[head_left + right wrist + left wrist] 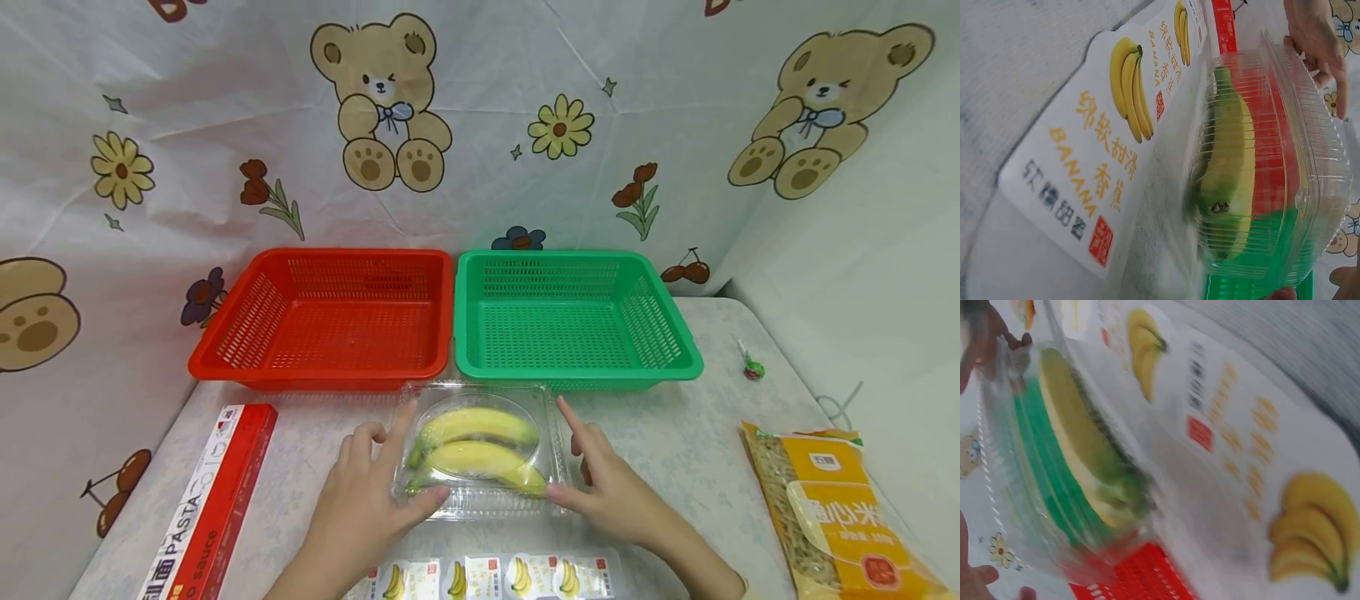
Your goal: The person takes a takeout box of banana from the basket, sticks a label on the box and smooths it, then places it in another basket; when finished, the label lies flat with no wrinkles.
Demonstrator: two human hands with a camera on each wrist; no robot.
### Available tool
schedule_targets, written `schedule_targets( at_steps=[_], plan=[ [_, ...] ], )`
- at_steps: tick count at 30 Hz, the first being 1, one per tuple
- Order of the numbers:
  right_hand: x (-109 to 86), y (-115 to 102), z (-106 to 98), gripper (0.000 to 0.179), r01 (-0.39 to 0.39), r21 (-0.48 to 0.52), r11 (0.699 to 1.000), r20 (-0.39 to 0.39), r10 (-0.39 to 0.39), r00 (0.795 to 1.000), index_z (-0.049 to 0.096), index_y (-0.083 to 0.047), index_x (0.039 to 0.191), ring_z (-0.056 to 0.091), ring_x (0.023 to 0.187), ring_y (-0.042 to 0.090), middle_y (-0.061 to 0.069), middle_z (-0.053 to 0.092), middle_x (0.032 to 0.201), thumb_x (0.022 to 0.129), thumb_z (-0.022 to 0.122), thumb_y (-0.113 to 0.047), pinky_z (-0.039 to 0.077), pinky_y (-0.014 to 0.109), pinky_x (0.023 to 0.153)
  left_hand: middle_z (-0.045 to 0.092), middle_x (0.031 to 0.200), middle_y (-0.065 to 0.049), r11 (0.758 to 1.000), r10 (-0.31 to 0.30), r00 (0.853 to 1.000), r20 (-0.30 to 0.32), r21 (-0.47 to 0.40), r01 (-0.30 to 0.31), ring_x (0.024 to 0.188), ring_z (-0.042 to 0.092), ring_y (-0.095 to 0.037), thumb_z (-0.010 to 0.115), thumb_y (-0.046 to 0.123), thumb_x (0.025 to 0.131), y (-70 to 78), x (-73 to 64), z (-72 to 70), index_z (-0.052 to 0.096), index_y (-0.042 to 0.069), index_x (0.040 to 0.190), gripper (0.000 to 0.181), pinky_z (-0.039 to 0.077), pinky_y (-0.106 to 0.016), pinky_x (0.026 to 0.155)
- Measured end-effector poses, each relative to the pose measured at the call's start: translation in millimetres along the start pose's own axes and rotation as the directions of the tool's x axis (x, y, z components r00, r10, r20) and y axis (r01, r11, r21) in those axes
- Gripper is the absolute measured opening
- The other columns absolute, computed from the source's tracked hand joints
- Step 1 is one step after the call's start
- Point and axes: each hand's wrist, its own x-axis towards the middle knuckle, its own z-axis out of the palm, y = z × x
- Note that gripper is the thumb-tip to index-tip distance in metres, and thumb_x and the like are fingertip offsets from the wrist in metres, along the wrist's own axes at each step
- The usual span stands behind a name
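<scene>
A clear plastic clamshell box (480, 502), its lid down, lies in front of me with bananas (480, 458) inside. At its left side is my left hand (360, 483), index finger stretched along the far corner and thumb over the near edge. My right hand (611, 492) mirrors it on the right, the thumb at the near corner and the index finger pointing along the side. Neither hand is curled round the box; exact contact is hard to tell. Nearer to me lies a strip of banana labels (1079, 162), also visible in the left wrist view.
Behind the box stand a red basket (352, 333) and a green basket (551, 333). A red pasta box (217, 500) lies at left. On the right are an orange-yellow food bag (840, 508) and a small wrapped lollipop (753, 368). A bear-print cloth hangs behind.
</scene>
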Motion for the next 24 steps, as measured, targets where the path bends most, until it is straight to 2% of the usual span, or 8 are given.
schedule_targets(
  at_steps=[3, 6, 9, 11, 14, 17, 20, 24],
  plan=[
    [-8.8, 0.9, -4.8, 0.098, 0.051, 0.008, 0.999, -0.039, -0.051, 0.998, 0.008, -0.033, 0.160, 0.035, 0.065, 0.003, 0.007, 0.038, 0.099, 0.089, 0.075, -0.026, 0.039, 0.020, 0.055, 0.048, 0.112, -0.003, 0.995, 0.061, 0.997, -0.040, -0.071, -0.064, 0.094, 0.044, -0.009, 0.073, 0.062, 0.080, 15.4, -6.9, -2.3, 0.024, 0.035, 0.158, 0.096, 0.043, -0.029, 0.072],
    [-18.4, 1.8, -9.0, 0.093, 0.107, 0.024, 0.994, -0.070, -0.105, 0.992, 0.013, -0.028, 0.160, 0.035, 0.066, 0.003, 0.004, 0.035, 0.099, 0.090, 0.073, -0.019, 0.039, 0.020, 0.056, 0.046, 0.108, 0.004, 0.974, 0.149, 0.985, -0.083, -0.162, -0.161, 0.089, 0.042, -0.003, 0.074, 0.056, 0.081, 30.0, -13.6, -0.8, 0.034, 0.030, 0.155, 0.087, 0.041, -0.022, 0.068],
    [-27.7, 3.0, -11.7, 0.089, 0.149, 0.033, 0.988, -0.099, -0.145, 0.984, 0.019, -0.023, 0.159, 0.035, 0.066, 0.004, 0.001, 0.034, 0.099, 0.089, 0.073, -0.014, 0.038, 0.019, 0.055, 0.047, 0.104, 0.009, 0.929, 0.241, 0.965, -0.105, -0.264, -0.260, 0.083, 0.042, 0.001, 0.073, 0.052, 0.084, 43.3, -17.6, 1.8, 0.039, 0.025, 0.152, 0.080, 0.040, -0.016, 0.063],
    [-33.3, 4.5, -11.7, 0.087, 0.174, 0.036, 0.984, -0.122, -0.168, 0.978, 0.024, -0.020, 0.158, 0.037, 0.065, 0.006, -0.001, 0.035, 0.101, 0.088, 0.074, -0.011, 0.039, 0.018, 0.055, 0.046, 0.099, 0.012, 0.886, 0.286, 0.956, -0.060, -0.363, -0.288, 0.077, 0.041, 0.002, 0.071, 0.048, 0.087, 50.9, -18.7, 4.2, 0.041, 0.026, 0.150, 0.073, 0.038, -0.013, 0.061],
    [-41.2, 7.7, -10.0, 0.084, 0.208, 0.046, 0.977, -0.171, -0.197, 0.965, 0.030, -0.016, 0.155, 0.040, 0.064, 0.009, -0.004, 0.038, 0.102, 0.085, 0.076, -0.006, 0.039, 0.019, 0.053, 0.048, 0.091, 0.011, 0.803, 0.330, 0.941, 0.072, -0.546, -0.240, 0.069, 0.040, 0.005, 0.069, 0.041, 0.091, 61.6, -19.5, 9.9, 0.042, 0.029, 0.146, 0.062, 0.039, -0.012, 0.058],
    [-49.6, 12.3, -7.5, 0.078, 0.239, 0.056, 0.969, -0.231, -0.221, 0.947, 0.038, -0.011, 0.150, 0.041, 0.061, 0.010, -0.006, 0.041, 0.101, 0.083, 0.076, 0.001, 0.040, 0.020, 0.051, 0.047, 0.084, 0.012, 0.738, 0.369, 0.906, 0.206, -0.658, -0.151, 0.062, 0.034, 0.009, 0.068, 0.036, 0.093, 72.3, -20.2, 19.0, 0.044, 0.028, 0.143, 0.056, 0.037, -0.011, 0.054],
    [-58.8, 16.7, -5.8, 0.071, 0.230, 0.059, 0.971, -0.259, -0.208, 0.943, 0.044, -0.009, 0.145, 0.042, 0.059, 0.008, -0.004, 0.045, 0.097, 0.082, 0.075, 0.003, 0.040, 0.019, 0.050, 0.044, 0.077, 0.016, 0.733, 0.406, 0.862, 0.305, -0.671, -0.108, 0.059, 0.033, 0.010, 0.067, 0.035, 0.093, 82.7, -20.4, 30.7, 0.048, 0.025, 0.138, 0.050, 0.036, -0.011, 0.052],
    [-71.7, 22.1, -4.6, 0.057, 0.149, 0.064, 0.987, -0.230, -0.131, 0.964, 0.051, -0.009, 0.137, 0.042, 0.059, 0.004, -0.001, 0.049, 0.091, 0.086, 0.074, -0.001, 0.041, 0.017, 0.050, 0.043, 0.073, 0.019, 0.758, 0.385, 0.793, 0.472, -0.652, 0.020, 0.057, 0.036, 0.007, 0.071, 0.036, 0.091, 92.2, -19.3, 45.1, 0.051, 0.028, 0.135, 0.048, 0.038, -0.014, 0.053]
  ],
)
